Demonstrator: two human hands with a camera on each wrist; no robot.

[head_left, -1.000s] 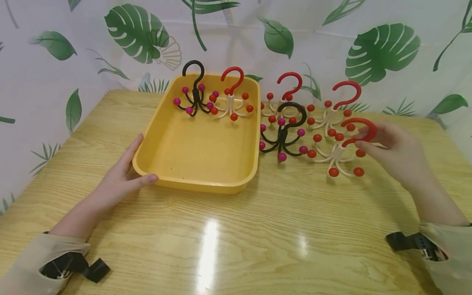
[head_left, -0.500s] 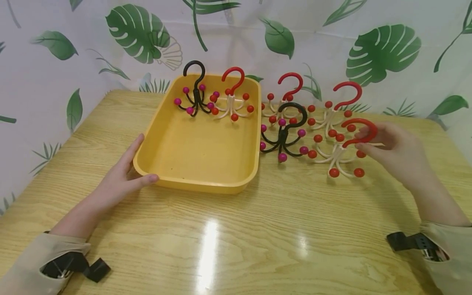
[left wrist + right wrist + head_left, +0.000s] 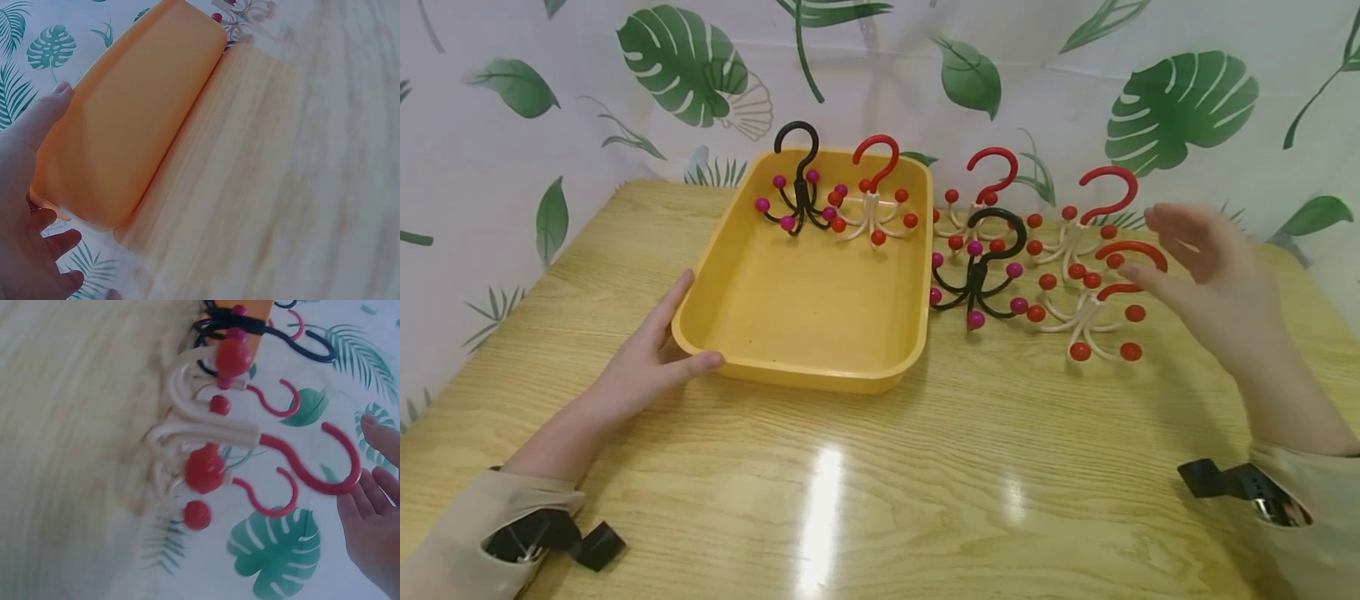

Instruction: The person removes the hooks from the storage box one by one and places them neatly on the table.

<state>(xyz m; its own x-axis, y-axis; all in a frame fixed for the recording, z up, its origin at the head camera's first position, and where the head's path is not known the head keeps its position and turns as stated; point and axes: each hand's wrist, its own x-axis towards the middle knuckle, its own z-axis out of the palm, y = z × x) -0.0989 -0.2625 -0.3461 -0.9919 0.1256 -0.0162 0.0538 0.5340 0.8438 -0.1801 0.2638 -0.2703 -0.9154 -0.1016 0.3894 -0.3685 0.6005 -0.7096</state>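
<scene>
The left hand [image 3: 638, 367] rests at the near left corner of a yellow tray [image 3: 801, 377], its thumb on the rim and fingers along the side. In the left wrist view the tray [image 3: 125, 119] lies beside the spread hand [image 3: 25, 187]. The right hand [image 3: 1217, 292] hovers with fingers apart at the nearest red-hooked hanger [image 3: 1086, 312], which stands on the table. In the right wrist view the hand [image 3: 375, 519] is beside that red hook [image 3: 325, 486], not gripping it. Inside the tray's far end stand a black hanger [image 3: 801, 196] and a red-hooked one [image 3: 871, 208].
Right of the tray stand a black hanger [image 3: 976, 279] with pink balls and two more red-hooked hangers [image 3: 985, 196], [image 3: 1078, 229] with red balls, close together on the wooden table [image 3: 962, 467]. A leaf-patterned sheet [image 3: 865, 67] hangs behind.
The right hand has let go of the nearest red hook; its fingers have risen and spread. The left hand, the tray and the hangers show no clear movement.
</scene>
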